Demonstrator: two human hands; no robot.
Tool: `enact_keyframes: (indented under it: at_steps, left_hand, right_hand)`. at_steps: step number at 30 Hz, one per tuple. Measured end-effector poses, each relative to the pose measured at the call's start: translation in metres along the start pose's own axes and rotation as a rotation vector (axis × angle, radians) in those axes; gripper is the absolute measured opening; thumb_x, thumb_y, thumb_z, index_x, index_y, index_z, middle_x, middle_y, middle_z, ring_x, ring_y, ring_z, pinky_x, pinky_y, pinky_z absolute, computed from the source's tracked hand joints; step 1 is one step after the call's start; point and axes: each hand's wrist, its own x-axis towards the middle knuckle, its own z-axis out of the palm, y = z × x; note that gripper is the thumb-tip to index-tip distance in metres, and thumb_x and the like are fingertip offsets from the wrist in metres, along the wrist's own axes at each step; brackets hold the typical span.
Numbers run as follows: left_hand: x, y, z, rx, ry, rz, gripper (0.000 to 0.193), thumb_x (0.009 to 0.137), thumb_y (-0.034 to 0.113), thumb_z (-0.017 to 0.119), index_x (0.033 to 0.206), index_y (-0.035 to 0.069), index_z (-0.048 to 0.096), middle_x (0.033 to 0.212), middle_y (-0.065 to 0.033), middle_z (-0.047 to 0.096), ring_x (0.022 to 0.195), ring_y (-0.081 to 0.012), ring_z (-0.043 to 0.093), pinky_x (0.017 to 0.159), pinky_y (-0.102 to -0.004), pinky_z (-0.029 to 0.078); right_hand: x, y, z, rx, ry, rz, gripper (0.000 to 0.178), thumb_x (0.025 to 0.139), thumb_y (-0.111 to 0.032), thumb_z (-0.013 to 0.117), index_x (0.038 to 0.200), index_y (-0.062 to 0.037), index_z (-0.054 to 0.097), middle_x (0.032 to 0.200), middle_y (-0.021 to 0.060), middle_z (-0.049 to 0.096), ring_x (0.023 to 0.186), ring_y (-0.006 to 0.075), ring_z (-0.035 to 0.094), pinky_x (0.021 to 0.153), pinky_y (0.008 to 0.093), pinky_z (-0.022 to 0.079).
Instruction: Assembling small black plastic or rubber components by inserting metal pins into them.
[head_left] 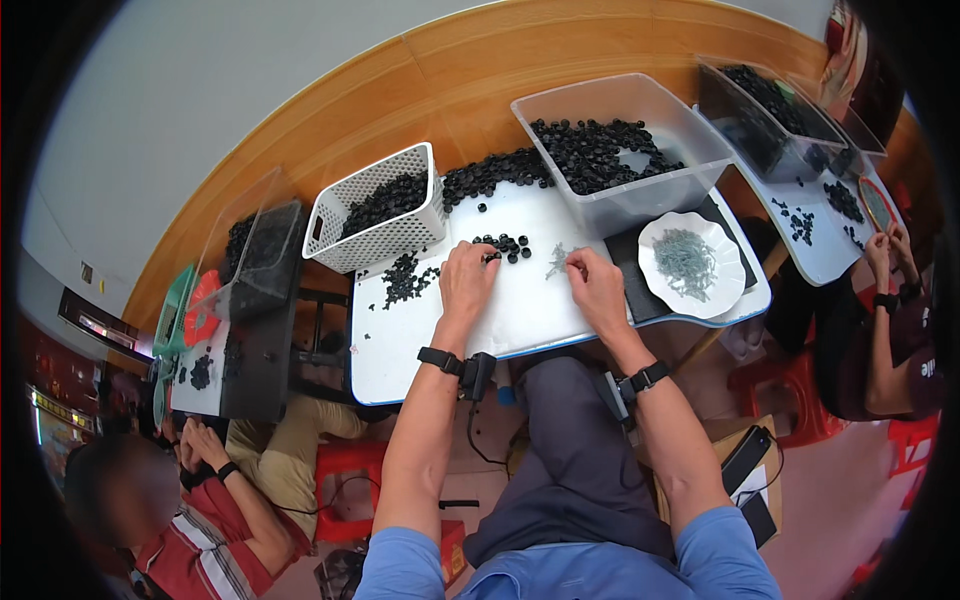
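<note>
My left hand (466, 285) is over the white table, its fingers closed around a small black round part (491, 258) that shows at the fingertips. Just beyond it is a loose group of similar black round parts (515, 247). My right hand (598, 291) has thumb and fingers pinched together; whatever lies between them is too small to make out. Beside those fingertips is a little pile of thin, pale, clear pieces (557, 262). More of these thin pieces (684, 260) fill a white scalloped plate (728, 292) to the right. Smaller black bits (405, 280) lie scattered left of my left hand.
A white perforated basket (320, 228) and a clear plastic bin (640, 205), both with black parts, stand at the back, with a heap of parts (495, 172) between them. People work at tables (822, 262) on either side. Red stools (350, 480) stand nearby.
</note>
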Motion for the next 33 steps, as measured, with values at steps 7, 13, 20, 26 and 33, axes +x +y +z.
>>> enact_keyframes:
  at_steps: [7, 13, 20, 26, 33]
  left_hand:
    - [0.005, 0.000, 0.004, 0.047, 0.010, 0.000, 0.020, 0.087, 0.018, 0.076, 0.104, 0.009, 0.078, 0.101, -0.0115, 0.067, 0.093, -0.0301, 0.067, 0.083, -0.0438, 0.053]
    - [-0.001, 0.010, -0.001, 0.191, 0.131, 0.145, 0.022, 0.087, 0.015, 0.076, 0.107, 0.006, 0.077, 0.096, -0.0108, 0.068, 0.087, -0.0263, 0.067, 0.078, -0.0402, 0.054]
    - [-0.032, 0.040, 0.015, -0.555, -0.102, -0.134, 0.021, 0.093, 0.007, 0.074, 0.113, 0.002, 0.072, 0.102, -0.0088, 0.077, 0.086, -0.0107, 0.070, 0.076, -0.0267, 0.055]
    - [-0.040, 0.048, 0.023, -0.702, -0.106, -0.055, 0.023, 0.093, 0.006, 0.073, 0.114, -0.001, 0.068, 0.097, -0.0125, 0.078, 0.082, -0.0158, 0.073, 0.075, -0.0292, 0.057]
    - [-0.045, 0.040, 0.027, -0.819, -0.164, -0.138, 0.025, 0.094, 0.006, 0.076, 0.116, -0.002, 0.069, 0.102, -0.0085, 0.077, 0.091, -0.0115, 0.070, 0.082, -0.0253, 0.056]
  right_hand:
    - [0.000, -0.002, 0.000, 0.001, -0.017, 0.000, 0.007, 0.092, -0.006, 0.065, 0.096, -0.0010, 0.066, 0.089, 0.0196, 0.071, 0.081, 0.0395, 0.070, 0.072, 0.0457, 0.054]
    - [-0.001, -0.003, -0.003, -0.012, -0.004, -0.014, 0.007, 0.091, -0.006, 0.066, 0.097, -0.0014, 0.067, 0.089, 0.0189, 0.072, 0.080, 0.0379, 0.070, 0.072, 0.0447, 0.054]
    - [-0.003, -0.005, -0.010, 0.086, -0.117, -0.043, 0.009, 0.091, -0.008, 0.069, 0.098, -0.0028, 0.070, 0.089, 0.0155, 0.072, 0.079, 0.0325, 0.071, 0.071, 0.0402, 0.055]
    - [-0.002, -0.010, -0.007, 0.055, -0.204, -0.076, 0.010, 0.090, -0.010, 0.070, 0.098, -0.0044, 0.071, 0.091, 0.0131, 0.073, 0.081, 0.0325, 0.071, 0.072, 0.0398, 0.055]
    - [-0.005, -0.010, -0.008, 0.065, -0.224, -0.092, 0.009, 0.090, -0.010, 0.070, 0.096, -0.0044, 0.073, 0.092, 0.0134, 0.074, 0.081, 0.0329, 0.072, 0.072, 0.0397, 0.056]
